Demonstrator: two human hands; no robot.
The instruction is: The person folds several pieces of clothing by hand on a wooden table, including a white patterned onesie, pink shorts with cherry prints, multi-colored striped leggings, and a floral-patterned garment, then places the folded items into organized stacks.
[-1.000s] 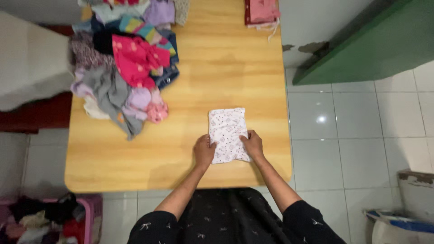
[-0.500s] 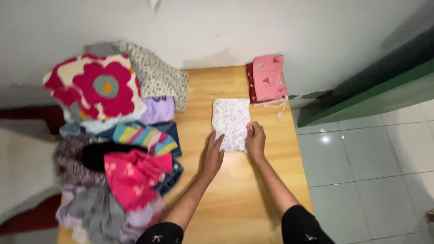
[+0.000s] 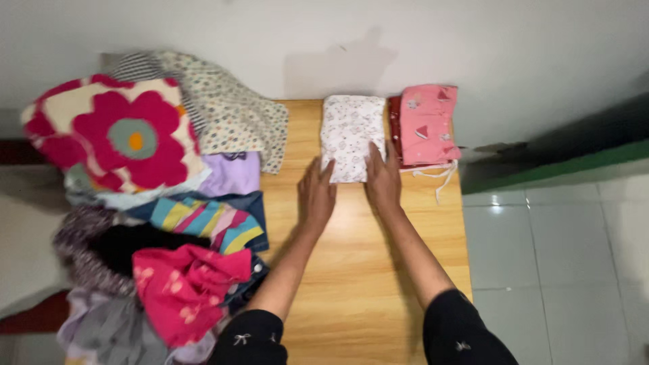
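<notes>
White with a small print, the folded garment [image 3: 352, 137] lies flat at the far edge of the wooden table [image 3: 358, 284], just beside a pink folded stack [image 3: 427, 124]. The left hand [image 3: 316, 192] and right hand [image 3: 383, 177] rest flat and spread, fingers touching its near edge without gripping; unfolded clothes [image 3: 162, 223] are heaped at left.

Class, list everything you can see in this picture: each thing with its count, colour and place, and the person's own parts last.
Folded white printed garment: one, white with small marks, far table edge, under both hands.
Folded pink garment: one, pink on a dark red piece, right of the white one.
Flowered cloth: one, cream with magenta flowers, far left.
Heap of unfolded clothes: one, mixed colours, left side.
Wooden table: one, light wood, against the wall.
Left hand: one, flat, touching the white garment.
Right hand: one, flat on it.
</notes>
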